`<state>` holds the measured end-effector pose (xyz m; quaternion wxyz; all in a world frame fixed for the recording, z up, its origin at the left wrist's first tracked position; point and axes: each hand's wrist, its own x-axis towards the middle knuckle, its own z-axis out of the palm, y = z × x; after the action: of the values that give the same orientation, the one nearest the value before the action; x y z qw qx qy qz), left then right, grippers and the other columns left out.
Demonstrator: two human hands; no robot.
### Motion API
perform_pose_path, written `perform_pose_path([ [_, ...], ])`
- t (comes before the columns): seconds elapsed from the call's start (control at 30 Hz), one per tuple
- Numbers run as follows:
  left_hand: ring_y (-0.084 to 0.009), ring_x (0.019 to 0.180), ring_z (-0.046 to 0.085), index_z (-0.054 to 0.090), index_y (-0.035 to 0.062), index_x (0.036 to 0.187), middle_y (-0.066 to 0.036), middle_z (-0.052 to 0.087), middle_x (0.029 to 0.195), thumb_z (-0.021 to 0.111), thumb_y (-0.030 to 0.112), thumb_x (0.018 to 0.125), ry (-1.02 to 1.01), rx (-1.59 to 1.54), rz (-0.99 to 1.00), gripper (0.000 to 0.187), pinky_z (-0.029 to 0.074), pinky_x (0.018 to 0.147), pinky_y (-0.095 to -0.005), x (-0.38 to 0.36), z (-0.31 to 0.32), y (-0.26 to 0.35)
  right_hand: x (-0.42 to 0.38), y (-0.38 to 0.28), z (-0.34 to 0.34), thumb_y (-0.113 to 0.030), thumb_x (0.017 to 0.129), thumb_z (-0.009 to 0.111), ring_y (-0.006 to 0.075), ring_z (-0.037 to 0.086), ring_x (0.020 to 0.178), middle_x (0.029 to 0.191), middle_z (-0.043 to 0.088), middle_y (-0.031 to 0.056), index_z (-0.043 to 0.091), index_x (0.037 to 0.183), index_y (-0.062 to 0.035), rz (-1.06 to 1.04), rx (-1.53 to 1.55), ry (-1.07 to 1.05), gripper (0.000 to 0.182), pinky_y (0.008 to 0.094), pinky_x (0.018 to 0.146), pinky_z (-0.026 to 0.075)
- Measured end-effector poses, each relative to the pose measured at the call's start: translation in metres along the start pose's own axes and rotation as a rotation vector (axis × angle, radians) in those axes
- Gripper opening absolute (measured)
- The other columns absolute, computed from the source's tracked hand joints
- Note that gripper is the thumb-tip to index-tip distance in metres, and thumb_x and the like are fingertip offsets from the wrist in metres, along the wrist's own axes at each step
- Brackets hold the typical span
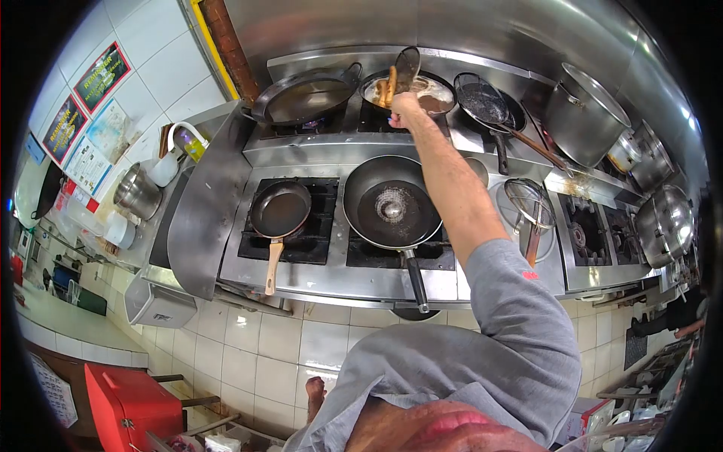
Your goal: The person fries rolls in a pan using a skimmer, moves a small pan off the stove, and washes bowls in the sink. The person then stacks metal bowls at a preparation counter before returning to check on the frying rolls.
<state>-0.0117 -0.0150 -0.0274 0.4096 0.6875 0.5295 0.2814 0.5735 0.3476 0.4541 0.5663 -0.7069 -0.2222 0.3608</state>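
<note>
The right hand (pixel 405 111), fingers closed on a long-handled metal skimmer (pixel 407 66), works it in the rear steel wok (pixel 440 94) of brownish liquid; lifting calls for steadiness. Left hand unseen.

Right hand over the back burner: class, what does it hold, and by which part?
The right hand grips a wire skimmer by the lower end of its handle, over the back wok. The left hand is out of view.

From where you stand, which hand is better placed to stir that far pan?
The right hand, I'd judge: it already reaches across the stove to the back pan, closed on a strainer handle. The left hand is out of view.
</note>
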Motion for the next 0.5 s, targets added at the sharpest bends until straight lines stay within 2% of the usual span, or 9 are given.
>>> perform_pose_path([
  [0.03,-0.0089,0.039,0.033,0.043,0.0086,0.054,0.001,0.039,0.048,0.048,0.009,0.06,-0.027,-0.309,-0.399,0.008,0.024,0.03,-0.0242,0.002,0.001,-0.003,0.005,0.001,0.012,-0.01,0.078,0.041,0.0162,0.047,0.046,0.065,0.048,0.0091,0.044,0.091,-0.0035,0.01,-0.004,0.078,0.015,0.0327,0.035,0.044],
  [0.07,-0.01,0.04,0.034,0.043,0.0084,0.054,0.001,0.039,0.048,0.052,0.009,0.058,0.078,-0.607,-0.807,0.01,0.026,0.031,-0.0245,0.004,0.003,-0.006,0.009,0.003,0.024,-0.01,0.078,0.041,0.0168,0.049,0.047,0.068,0.051,0.0101,0.043,0.095,-0.0031,0.02,-0.007,0.156,0.019,0.0321,0.034,0.044],
  [0.1,-0.0105,0.043,0.036,0.044,0.0087,0.054,0.001,0.041,0.05,0.054,0.011,0.056,0.086,-0.615,-0.801,0.011,0.028,0.035,-0.0245,0.009,0.001,0.0,-0.004,-0.002,0.029,-0.011,0.078,0.042,0.0184,0.051,0.048,0.074,0.053,0.012,0.037,0.103,-0.0028,0.041,-0.041,0.141,0.027,0.0329,0.035,0.045],
  [0.13,-0.011,0.046,0.038,0.045,0.009,0.055,0.001,0.042,0.051,0.056,0.012,0.055,0.029,-0.532,-0.674,0.012,0.029,0.039,-0.0246,0.012,-0.005,0.005,-0.011,-0.001,0.036,-0.011,0.077,0.044,0.0225,0.055,0.058,0.082,0.054,0.0141,0.035,0.106,-0.0024,0.014,-0.106,0.156,0.032,0.0341,0.034,0.046],
  [0.2,-0.012,0.053,0.041,0.046,0.0095,0.056,0.001,0.045,0.054,0.06,0.015,0.052,-0.057,-0.339,-0.486,0.015,0.033,0.046,-0.0247,0.018,-0.013,0.016,-0.035,0.002,0.045,-0.011,0.075,0.045,0.0251,0.057,0.071,0.091,0.054,0.0159,0.034,0.108,-0.003,-0.038,-0.209,0.266,0.035,0.0325,0.037,0.047],
  [0.27,-0.0129,0.059,0.045,0.047,0.0101,0.056,0.0,0.047,0.057,0.063,0.017,0.05,-0.134,0.049,-0.259,0.019,0.036,0.053,-0.0248,0.017,-0.018,0.004,-0.048,0.014,0.048,-0.012,0.074,0.047,0.0274,0.057,0.074,0.089,0.054,0.0171,0.033,0.108,-0.0035,-0.073,-0.277,0.26,0.037,0.0337,0.041,0.048],
  [0.37,-0.0144,0.069,0.051,0.049,0.0109,0.058,0.0,0.051,0.061,0.068,0.021,0.046,-0.423,0.963,0.089,0.025,0.042,0.065,-0.025,0.023,-0.024,-0.01,-0.032,0.04,0.056,-0.013,0.073,0.049,0.0307,0.056,0.078,0.089,0.054,0.0195,0.033,0.108,-0.0036,-0.169,-0.407,0.284,0.039,0.035,0.05,0.049],
  [0.43,-0.0143,0.067,0.051,0.049,0.0114,0.057,0.001,0.05,0.06,0.069,0.02,0.043,-0.327,0.717,0.109,0.026,0.042,0.061,-0.0257,0.017,-0.02,-0.038,-0.04,0.047,0.055,-0.012,0.072,0.048,0.0323,0.055,0.083,0.091,0.053,0.0222,0.033,0.107,-0.0039,-0.22,-0.453,0.301,0.039,0.0374,0.06,0.048],
  [0.5,-0.0141,0.064,0.051,0.048,0.0119,0.057,0.001,0.05,0.058,0.069,0.019,0.041,-0.318,0.686,0.206,0.027,0.042,0.058,-0.0264,0.009,-0.016,-0.059,-0.049,0.056,0.054,-0.012,0.072,0.047,0.0326,0.055,0.082,0.09,0.053,0.0227,0.033,0.107,-0.0043,-0.231,-0.446,0.33,0.038,0.0384,0.061,0.047],
])
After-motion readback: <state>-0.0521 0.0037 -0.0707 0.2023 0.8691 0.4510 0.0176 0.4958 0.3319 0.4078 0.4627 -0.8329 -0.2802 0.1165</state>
